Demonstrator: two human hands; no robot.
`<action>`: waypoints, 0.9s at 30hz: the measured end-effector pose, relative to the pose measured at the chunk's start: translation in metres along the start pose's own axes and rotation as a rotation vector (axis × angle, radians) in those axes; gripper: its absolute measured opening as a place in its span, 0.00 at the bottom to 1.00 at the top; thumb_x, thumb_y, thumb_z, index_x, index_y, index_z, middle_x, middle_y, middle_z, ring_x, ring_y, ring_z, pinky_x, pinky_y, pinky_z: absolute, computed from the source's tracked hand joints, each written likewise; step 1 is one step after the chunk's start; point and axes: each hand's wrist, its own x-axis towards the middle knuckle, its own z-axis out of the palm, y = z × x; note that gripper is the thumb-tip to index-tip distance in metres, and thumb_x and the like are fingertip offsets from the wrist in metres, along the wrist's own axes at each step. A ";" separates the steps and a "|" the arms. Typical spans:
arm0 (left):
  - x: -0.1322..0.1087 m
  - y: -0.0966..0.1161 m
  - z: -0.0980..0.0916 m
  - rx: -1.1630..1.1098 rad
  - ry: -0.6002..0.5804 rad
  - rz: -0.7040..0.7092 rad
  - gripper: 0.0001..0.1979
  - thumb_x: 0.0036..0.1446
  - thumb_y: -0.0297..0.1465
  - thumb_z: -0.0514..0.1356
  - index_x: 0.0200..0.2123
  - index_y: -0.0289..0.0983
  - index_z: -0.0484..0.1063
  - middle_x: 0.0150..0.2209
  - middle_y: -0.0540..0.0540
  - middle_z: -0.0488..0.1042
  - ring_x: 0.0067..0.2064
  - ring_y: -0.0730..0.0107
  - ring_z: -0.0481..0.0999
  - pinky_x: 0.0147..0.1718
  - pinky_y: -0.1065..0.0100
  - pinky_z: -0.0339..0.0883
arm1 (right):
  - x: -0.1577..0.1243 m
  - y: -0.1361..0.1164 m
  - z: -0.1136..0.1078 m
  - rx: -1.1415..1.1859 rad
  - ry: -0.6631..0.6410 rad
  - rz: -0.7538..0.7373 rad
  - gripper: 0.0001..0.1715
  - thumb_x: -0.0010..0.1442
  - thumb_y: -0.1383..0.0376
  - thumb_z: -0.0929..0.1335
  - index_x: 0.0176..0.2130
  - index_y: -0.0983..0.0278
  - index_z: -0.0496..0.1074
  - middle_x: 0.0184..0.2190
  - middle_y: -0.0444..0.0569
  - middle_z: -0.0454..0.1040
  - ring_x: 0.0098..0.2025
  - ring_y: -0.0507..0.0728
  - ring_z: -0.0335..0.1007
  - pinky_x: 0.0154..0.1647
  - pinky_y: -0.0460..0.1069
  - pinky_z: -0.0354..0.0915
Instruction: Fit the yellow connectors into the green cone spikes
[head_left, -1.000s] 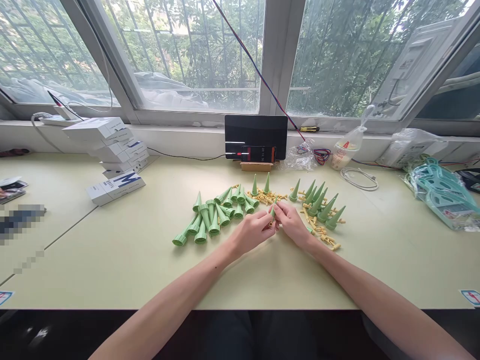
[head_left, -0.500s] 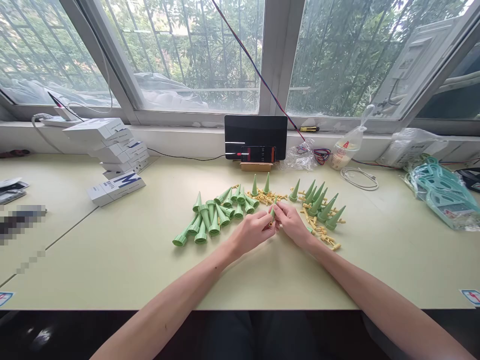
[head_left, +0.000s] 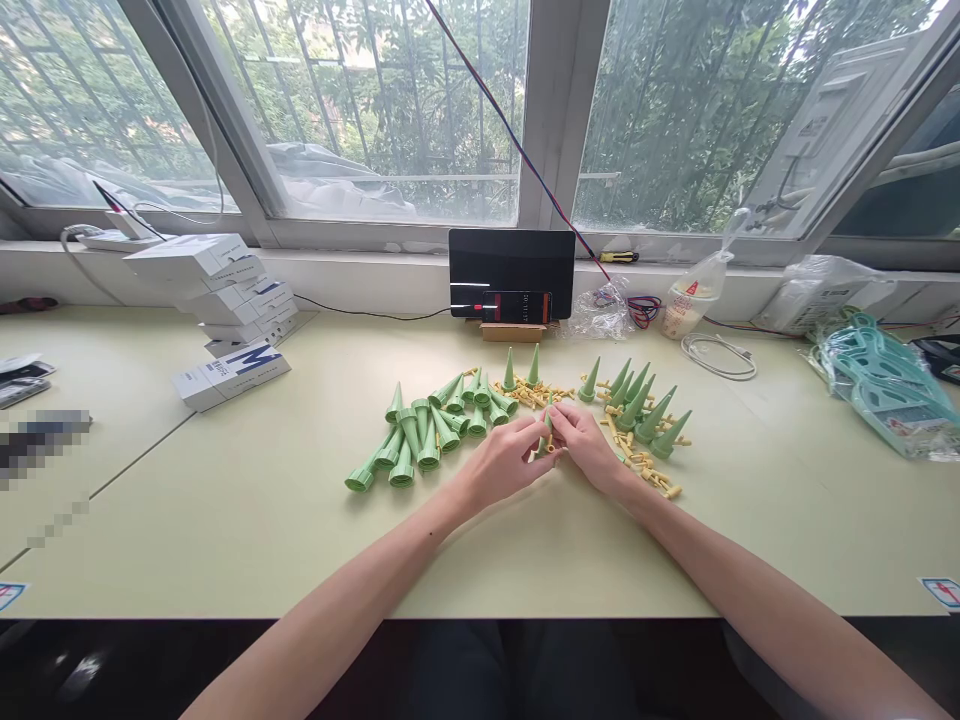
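Note:
Between my two hands, above the near part of the table, is one green plastic watering spike [head_left: 545,442] with a small yellow valve piece [head_left: 551,448] at its side. My left hand [head_left: 514,455] is closed on the spike, thumb low and fingers partly hiding it. Fingertips of my right hand [head_left: 586,442] pinch at the upper part of the same spike; exactly which part they grip is hidden. To the left lies a pile of green spikes [head_left: 409,430] with open threaded ends. Several spikes [head_left: 637,405] stand point-up on the right, among loose yellow valves [head_left: 646,468].
More yellow valves [head_left: 544,394] lie ahead of my hands beside two upright spikes [head_left: 533,367]. A phone [head_left: 517,307] leans on a black screen [head_left: 512,262]. White boxes [head_left: 232,378] are at left; a bagged cup [head_left: 691,300], a coiled cable [head_left: 718,358] and teal plastic parts [head_left: 885,385] at right.
My left hand's fingers have loosened and shifted slightly, with the thumb now stretched lower and more of the spike and valve showing. My right hand stays nearly in place.

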 end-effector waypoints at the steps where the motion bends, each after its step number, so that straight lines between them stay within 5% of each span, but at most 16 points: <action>1: 0.000 0.000 -0.001 -0.006 -0.012 -0.004 0.10 0.59 0.31 0.61 0.28 0.37 0.64 0.26 0.53 0.63 0.25 0.77 0.59 0.24 0.73 0.54 | 0.000 0.000 0.000 -0.002 -0.001 0.000 0.23 0.66 0.50 0.64 0.26 0.62 0.65 0.22 0.42 0.60 0.24 0.52 0.55 0.24 0.47 0.56; 27: 0.001 0.004 -0.003 -0.016 -0.046 -0.038 0.08 0.62 0.35 0.61 0.35 0.38 0.66 0.29 0.52 0.66 0.28 0.74 0.62 0.26 0.71 0.58 | 0.001 0.000 -0.001 -0.149 0.023 -0.077 0.24 0.67 0.52 0.62 0.25 0.62 0.65 0.22 0.41 0.60 0.25 0.52 0.56 0.26 0.48 0.55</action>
